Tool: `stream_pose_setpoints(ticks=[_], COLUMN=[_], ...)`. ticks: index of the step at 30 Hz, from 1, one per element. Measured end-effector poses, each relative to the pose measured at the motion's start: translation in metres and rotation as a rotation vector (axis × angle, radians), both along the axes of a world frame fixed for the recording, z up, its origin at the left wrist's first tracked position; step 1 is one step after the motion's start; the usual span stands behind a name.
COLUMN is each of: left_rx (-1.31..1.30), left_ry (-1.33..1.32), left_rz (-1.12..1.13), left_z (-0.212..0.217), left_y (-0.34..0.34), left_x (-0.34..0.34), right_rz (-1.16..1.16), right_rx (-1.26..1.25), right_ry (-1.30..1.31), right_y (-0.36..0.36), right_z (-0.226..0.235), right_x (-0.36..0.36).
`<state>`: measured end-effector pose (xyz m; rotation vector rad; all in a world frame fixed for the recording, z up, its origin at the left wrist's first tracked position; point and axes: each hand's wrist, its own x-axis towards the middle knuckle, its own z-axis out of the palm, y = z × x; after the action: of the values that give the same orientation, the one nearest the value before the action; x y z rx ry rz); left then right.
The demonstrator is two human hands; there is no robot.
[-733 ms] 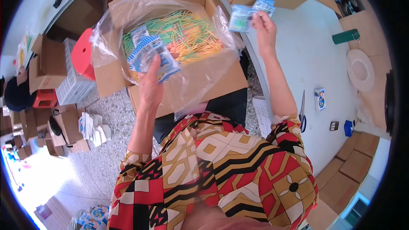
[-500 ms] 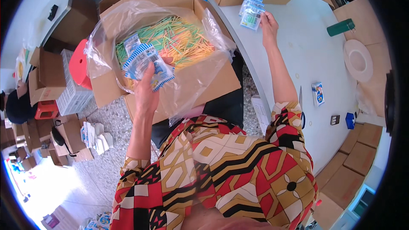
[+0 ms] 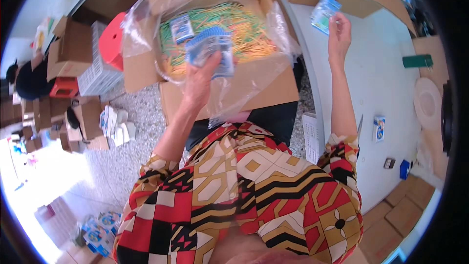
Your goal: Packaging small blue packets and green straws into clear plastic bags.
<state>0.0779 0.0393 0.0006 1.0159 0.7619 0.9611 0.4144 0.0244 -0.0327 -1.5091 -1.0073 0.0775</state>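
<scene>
Now right hand is at a blue-white packet pile on the table, packets overlapping; 0.7 s ago 1 was held out left of the others.
Looks like that packet's been placed. Right grip: fingers curled at pile's edge, can't tell if pinching. Left hand, blurred, grips fanned packets, thumb on top, over coloured sticks in the box; 1 loose packet on the sticks shows clearer.

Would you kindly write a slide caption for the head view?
Left hand holding printed packets above a box of coloured sticks, right hand over a white table.
</scene>
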Motion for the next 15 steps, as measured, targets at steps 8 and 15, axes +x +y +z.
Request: stream_pose_setpoints(ticks=[8, 15], left_rx=[0.009, 0.084], left_ry=[0.002, 0.032], left_rz=[0.003, 0.093], left_z=[0.002, 0.004], left_y=[-0.008, -0.014], left_x=[-0.003, -0.023], right_rz=[0.814, 0.837], right_rx=[-0.337, -0.357], right_ry=[0.086, -0.062], right_y=[-0.010, 0.004], right_z=[0.062, 0.067], right_x=[-0.157, -0.185])
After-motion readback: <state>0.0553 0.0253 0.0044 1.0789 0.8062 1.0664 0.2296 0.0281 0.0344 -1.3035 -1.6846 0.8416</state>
